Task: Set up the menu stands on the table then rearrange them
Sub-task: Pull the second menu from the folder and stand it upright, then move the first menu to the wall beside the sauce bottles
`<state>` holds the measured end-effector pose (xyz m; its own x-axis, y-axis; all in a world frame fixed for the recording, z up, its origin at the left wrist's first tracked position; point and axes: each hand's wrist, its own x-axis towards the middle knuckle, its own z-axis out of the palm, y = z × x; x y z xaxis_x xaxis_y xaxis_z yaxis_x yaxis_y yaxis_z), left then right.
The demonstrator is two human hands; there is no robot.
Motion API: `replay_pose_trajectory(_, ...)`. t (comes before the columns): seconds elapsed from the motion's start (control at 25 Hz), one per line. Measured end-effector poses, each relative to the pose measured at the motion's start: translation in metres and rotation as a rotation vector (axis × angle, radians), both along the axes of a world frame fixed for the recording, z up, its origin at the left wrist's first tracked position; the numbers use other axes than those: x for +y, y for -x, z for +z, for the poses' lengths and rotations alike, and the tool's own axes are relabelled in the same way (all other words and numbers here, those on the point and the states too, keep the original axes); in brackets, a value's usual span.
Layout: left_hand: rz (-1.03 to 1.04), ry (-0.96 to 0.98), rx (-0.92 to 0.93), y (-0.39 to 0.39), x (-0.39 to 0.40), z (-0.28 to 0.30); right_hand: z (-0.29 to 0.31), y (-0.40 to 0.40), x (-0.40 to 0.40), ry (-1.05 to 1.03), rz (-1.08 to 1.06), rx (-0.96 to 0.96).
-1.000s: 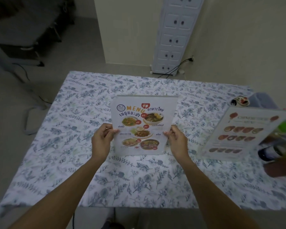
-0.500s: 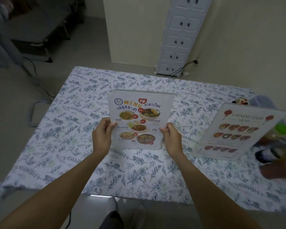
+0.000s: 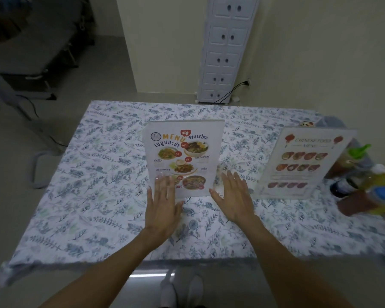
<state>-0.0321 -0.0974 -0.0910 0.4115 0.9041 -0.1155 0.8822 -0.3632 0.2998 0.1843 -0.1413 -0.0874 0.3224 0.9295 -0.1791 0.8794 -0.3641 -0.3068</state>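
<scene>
Thai food menu stand [image 3: 183, 158] is upright near the middle of the table [image 3: 93, 174], on the blue floral tablecloth [image 3: 209, 236], printed face toward me. Its lower edge meets the cloth just beyond my fingertips.

My left hand [image 3: 162, 205] is flat and spread, palm down, fingers released and gripping nothing. Its fingertips overlap the stand's lower left corner in this view; whether they touch the acrylic I cannot tell.

My right hand [image 3: 232, 196] is likewise spread and unclenched, empty, just beside the stand's lower right corner. Contact cannot be confirmed there either.

Chinese food menu stand [image 3: 302, 163] is upright to the right, well apart from the first stand and angled slightly toward it.

Sauce bottles [image 3: 365, 181] are grouped at the table's right edge, partly behind and beside the Chinese stand; one has a green cap. Labels are too blurred to read.

A white drawer tower [image 3: 225, 52] stands against the wall beyond the table's far edge.
</scene>
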Motion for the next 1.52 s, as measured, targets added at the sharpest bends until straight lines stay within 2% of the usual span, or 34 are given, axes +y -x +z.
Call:
replay_pose_trajectory(0.24, -0.214, -0.001, 0.175, -0.048, -0.012, 0.013, 0.010, -0.028, -0.042, -0.031, -0.059, -0.108)
replay_pose_trajectory(0.48, -0.332, -0.012, 0.186, -0.125, -0.029, 0.026, 0.020, -0.098, -0.089, -0.103, -0.177, -0.124)
replay_pose_trajectory(0.64, -0.324, -0.006, 0.179, -0.187, -0.040, 0.020, 0.019, -0.159, -0.112, -0.118, -0.229, -0.117)
replay_pose_trajectory(0.76, -0.226, 0.036, 0.140, -0.234, -0.046, 0.012, 0.018, -0.211, -0.124, -0.129, -0.238, -0.066)
replay_pose_trajectory(0.92, 0.025, 0.161, -0.023, -0.278, -0.049, 0.004, 0.014, -0.269, -0.123, -0.188, -0.252, 0.053)
replay_pose_trajectory(1.0, 0.143, 0.252, -0.193, -0.291, -0.049, 0.006, 0.013, -0.287, -0.113, -0.214, -0.231, 0.155)
replay_pose_trajectory(1.08, 0.202, 0.272, -0.401, -0.300, -0.049, 0.008, 0.012, -0.298, -0.099, -0.279, -0.229, 0.337)
replay_pose_trajectory(1.24, 0.307, 0.292, -0.772, -0.305, -0.044, 0.012, 0.008, -0.299, -0.078, -0.397, -0.361, 0.656)
replay_pose_trajectory(1.4, 0.446, 0.354, -0.960, -0.304, -0.032, 0.011, 0.008, -0.305, -0.066, -0.443, -0.465, 0.618)
replay_pose_trajectory(1.52, 0.428, 0.407, -1.052, -0.299, -0.015, 0.012, 0.014, -0.309, -0.054, -0.456, -0.495, 0.664)
